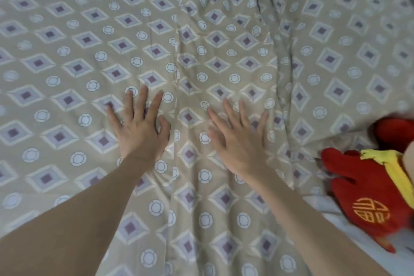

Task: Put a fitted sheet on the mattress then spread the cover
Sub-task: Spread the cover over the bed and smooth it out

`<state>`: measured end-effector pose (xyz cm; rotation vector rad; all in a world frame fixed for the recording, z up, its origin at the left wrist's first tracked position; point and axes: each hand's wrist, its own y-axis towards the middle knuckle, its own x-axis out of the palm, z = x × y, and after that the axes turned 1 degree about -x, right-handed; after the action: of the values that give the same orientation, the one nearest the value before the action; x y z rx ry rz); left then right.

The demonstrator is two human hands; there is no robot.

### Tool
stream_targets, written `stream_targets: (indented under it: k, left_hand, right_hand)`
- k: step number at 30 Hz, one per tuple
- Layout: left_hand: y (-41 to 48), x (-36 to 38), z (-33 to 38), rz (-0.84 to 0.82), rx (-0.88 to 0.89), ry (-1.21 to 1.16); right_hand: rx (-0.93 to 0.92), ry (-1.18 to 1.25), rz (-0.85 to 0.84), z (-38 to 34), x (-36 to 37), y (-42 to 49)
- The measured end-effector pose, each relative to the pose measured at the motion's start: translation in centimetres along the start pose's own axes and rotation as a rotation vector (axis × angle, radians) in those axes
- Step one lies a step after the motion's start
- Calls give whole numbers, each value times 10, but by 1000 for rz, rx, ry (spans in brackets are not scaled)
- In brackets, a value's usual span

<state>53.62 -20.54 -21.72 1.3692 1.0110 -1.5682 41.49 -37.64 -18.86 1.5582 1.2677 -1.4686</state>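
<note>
The cover (pixel 78 36) — beige, printed with diamonds and rings — is spread across the bed, and long creases are seen running up its middle and right part. The left hand (pixel 140 132) and the right hand (pixel 239 141) are laid flat on it, side by side but apart. Each grip is wide — fingers straight and splayed, nothing held. A red plush toy (pixel 367 188) is seen at the right edge.

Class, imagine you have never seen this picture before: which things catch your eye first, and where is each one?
Two bare hands lie flat with spread fingers at the centre, the left hand and right hand side by side on the beige diamond-patterned cover. A bright red plush toy with yellow trim sits at the right edge. Long wrinkles run up the cover beyond the right hand.
</note>
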Motion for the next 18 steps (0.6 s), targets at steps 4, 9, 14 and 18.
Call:
stream_targets:
  k: [4, 9, 14, 18]
  left_hand:
    - [-3, 1, 0, 21, -5, 32]
    - [-16, 2, 5, 1, -8, 64]
    - [-85, 3, 7, -128, 99, -62]
    - [-146, -3, 0, -242, 112, -192]
  right_hand:
    - [42, -30, 41, 9, 26, -26]
    - [40, -66, 78, 9, 31, -26]
    - [33, 31, 11, 5, 32, -81]
    - [37, 25, -42, 1, 39, -171]
